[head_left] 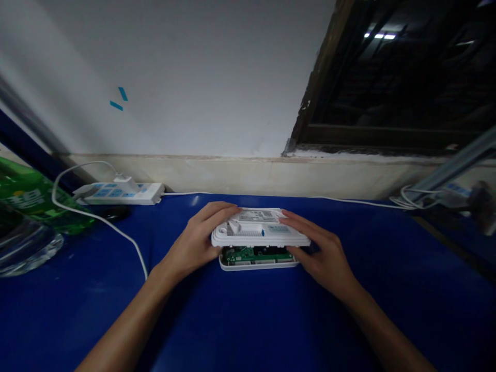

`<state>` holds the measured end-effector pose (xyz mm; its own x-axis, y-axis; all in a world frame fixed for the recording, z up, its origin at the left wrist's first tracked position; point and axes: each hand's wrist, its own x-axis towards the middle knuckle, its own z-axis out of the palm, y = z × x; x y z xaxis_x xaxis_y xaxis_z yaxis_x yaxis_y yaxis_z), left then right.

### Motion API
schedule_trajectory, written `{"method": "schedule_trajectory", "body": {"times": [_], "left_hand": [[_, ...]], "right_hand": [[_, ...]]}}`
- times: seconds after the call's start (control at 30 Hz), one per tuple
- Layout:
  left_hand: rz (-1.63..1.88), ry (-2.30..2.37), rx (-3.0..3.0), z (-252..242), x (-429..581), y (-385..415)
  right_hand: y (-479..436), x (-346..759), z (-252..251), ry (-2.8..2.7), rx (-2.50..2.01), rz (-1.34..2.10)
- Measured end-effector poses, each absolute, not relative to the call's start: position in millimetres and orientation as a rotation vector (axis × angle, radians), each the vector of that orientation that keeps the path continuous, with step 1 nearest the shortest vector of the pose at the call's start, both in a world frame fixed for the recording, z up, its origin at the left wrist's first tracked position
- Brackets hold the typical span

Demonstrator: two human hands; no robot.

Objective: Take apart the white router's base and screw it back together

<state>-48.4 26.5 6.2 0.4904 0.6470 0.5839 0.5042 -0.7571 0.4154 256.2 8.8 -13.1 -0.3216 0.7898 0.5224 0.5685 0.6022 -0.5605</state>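
- Left grip [196,240]: fingers curled round the left end of the white cover [259,230], pinching it.
- Right grip [321,253]: fingers flat on the cover's right end, thumb beneath.
- White cover sits between both grips, raised over its base [258,264]; green circuit board [251,254] exposed.
- Power strip [124,192] lies beyond the left grip on the blue surface [248,320].

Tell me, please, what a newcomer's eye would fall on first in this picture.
Mid-table, the left hand and right hand grip the ends of a white cover, raised at its near edge so that a green circuit board shows beneath. They stand out against the vivid blue table. A white power strip lies at the back left, and a dark window fills the upper right.
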Motion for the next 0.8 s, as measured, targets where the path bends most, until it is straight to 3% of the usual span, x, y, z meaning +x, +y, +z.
{"method": "schedule_trajectory", "body": {"times": [0.33,0.53,0.8], "left_hand": [[1.464,1.190,2.602,20.2,-52.1,27.2],[1.508,1.268,2.563,27.2,-56.8,24.4],[1.713,1.382,2.488,32.8,-56.0,19.1]], "right_hand": [[35.1,235.7,6.8,-2.111,-0.997,0.400],[44.9,229.3,-9.5,-1.837,-1.035,0.677],[45.3,224.8,-25.2,-1.726,-0.975,0.800]]}}
